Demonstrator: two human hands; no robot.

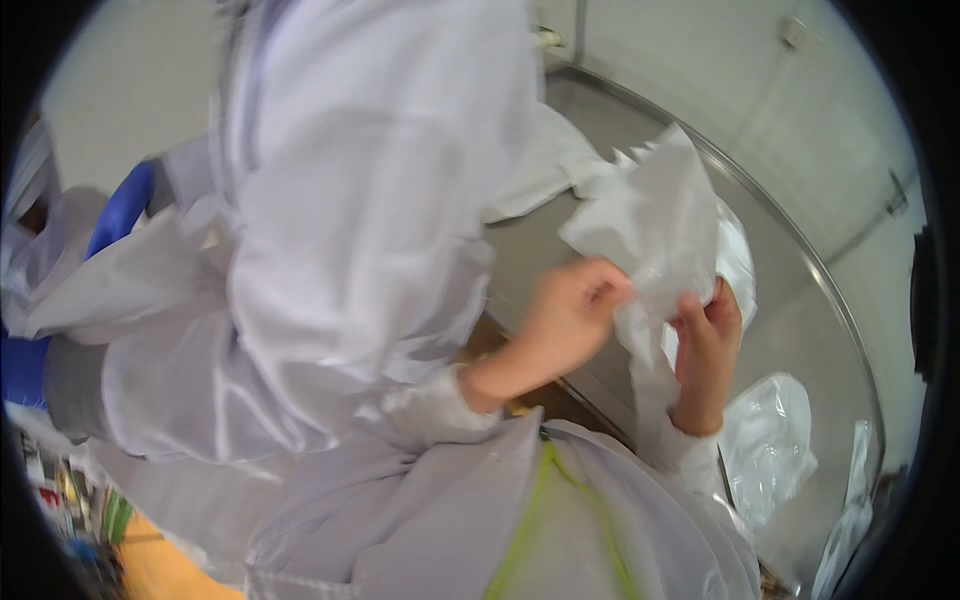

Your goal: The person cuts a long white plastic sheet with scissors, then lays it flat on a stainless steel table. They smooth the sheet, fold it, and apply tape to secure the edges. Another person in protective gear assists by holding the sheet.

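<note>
Both my hands grip a white plastic bag [655, 225], which rises crumpled above them over a metal table [790, 350]. My left hand [565, 320] pinches the bag's left edge, slightly smeared by motion. On the right, my right hand [706, 335] holds the lower part between thumb and fingers. More white sheeting [545, 165] lies on the table behind, to the left of the held bag. Beside my right forearm rests a clear plastic bag [770, 445].
A co-worker in a white coat [370, 200] stands close at my left; that person's blue gloves [122, 208] handle white sheeting [120, 285]. A raised metal rim [820, 270] borders the table along the wall. Another clear plastic piece [848, 520] lies at the right edge.
</note>
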